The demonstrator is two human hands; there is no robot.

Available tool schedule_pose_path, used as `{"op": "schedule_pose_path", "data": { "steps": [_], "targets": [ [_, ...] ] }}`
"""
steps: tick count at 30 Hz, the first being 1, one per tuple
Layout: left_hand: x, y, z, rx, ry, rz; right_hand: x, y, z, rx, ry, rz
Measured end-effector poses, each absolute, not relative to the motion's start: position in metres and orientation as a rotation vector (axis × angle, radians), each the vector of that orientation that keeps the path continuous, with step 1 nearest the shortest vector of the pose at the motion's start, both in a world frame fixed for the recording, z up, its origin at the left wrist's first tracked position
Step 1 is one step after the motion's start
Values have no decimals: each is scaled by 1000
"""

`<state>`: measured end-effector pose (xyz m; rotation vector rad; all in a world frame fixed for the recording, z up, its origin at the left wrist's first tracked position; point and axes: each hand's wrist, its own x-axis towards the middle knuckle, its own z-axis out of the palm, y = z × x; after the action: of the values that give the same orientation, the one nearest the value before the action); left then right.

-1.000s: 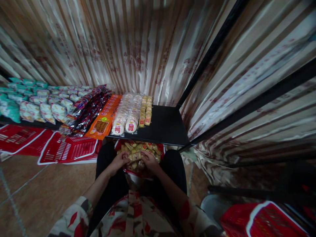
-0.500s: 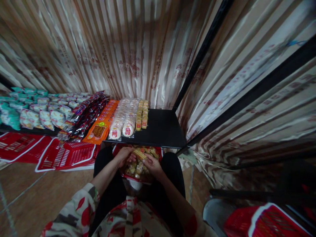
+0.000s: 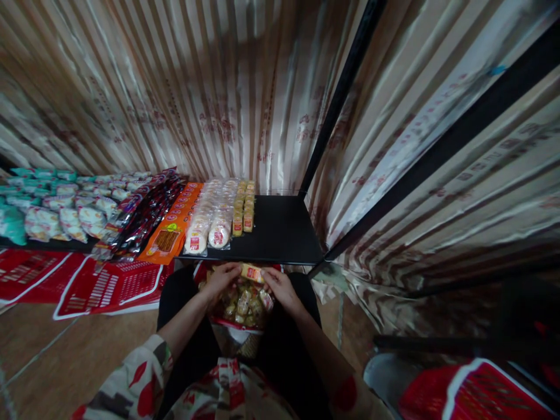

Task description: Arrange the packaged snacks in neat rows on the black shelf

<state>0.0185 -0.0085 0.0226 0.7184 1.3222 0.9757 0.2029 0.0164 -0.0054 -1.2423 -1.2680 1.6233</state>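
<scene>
Between my two hands is a small yellow snack packet [image 3: 252,272] with a red label facing up. My left hand [image 3: 224,279] pinches its left end, and my right hand [image 3: 280,287] grips the right end. Just below them, a red basket [image 3: 236,324] between my knees holds many similar wrapped snacks [image 3: 245,306]. On the black shelf [image 3: 284,227] ahead, two rows of the same yellow packets [image 3: 243,213] stand beside rows of round white wrapped crackers [image 3: 219,232].
Left along the shelf lie an orange snack bag [image 3: 165,240], dark red packets [image 3: 135,216] and white and teal bags [image 3: 70,216]. Red baskets [image 3: 114,286] sit under it. Black metal posts [image 3: 336,105] rise at the right before a curtain [image 3: 245,87]. Another red basket [image 3: 485,391] stands lower right.
The yellow packet has been turned so its red label shows, and both hands have come slightly nearer the shelf edge. The camera view has shifted a little.
</scene>
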Motion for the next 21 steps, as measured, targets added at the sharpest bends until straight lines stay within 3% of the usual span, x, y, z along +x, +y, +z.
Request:
{"op": "schedule_pose_path", "data": {
  "steps": [15,21],
  "targets": [
    [60,16,0,317,1243,1313,173,47,1,-1121,-1252,1388],
    [56,31,4,708,1675,1242,171,85,-1,-1323,-1479,1070]
  ]
}}
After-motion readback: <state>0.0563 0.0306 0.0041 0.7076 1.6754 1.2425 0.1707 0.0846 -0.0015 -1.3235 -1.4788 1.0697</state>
